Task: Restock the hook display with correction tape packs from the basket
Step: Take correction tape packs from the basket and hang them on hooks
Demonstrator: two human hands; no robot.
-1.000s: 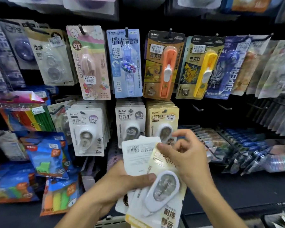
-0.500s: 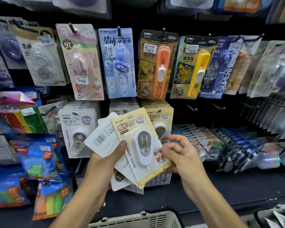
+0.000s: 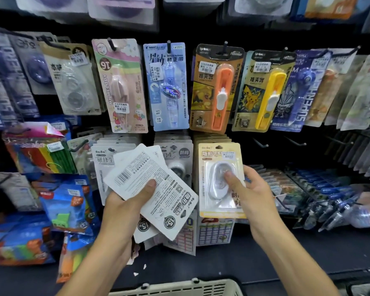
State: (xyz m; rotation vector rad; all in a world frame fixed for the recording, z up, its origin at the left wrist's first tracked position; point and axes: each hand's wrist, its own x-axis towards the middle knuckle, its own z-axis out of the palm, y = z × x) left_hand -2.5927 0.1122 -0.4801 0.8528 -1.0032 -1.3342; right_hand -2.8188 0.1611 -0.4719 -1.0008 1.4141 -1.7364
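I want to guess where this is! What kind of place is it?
Most likely a stationery shop. Carded packs with price stickers hang on wall hooks, like the orange clip pusher. A shopping basket sits below, and the right hand holds a yellow correction tape pack.

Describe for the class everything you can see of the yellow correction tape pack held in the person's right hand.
The yellow correction tape pack is a pale yellow card with a clear plastic blister holding a white oval dispenser. Dark printed characters and a small price sticker sit near its top, with a hang hole above. It stands upright, front facing the camera, before a hanging row of matching packs. The right hand grips its right edge, thumb pressed on the blister.
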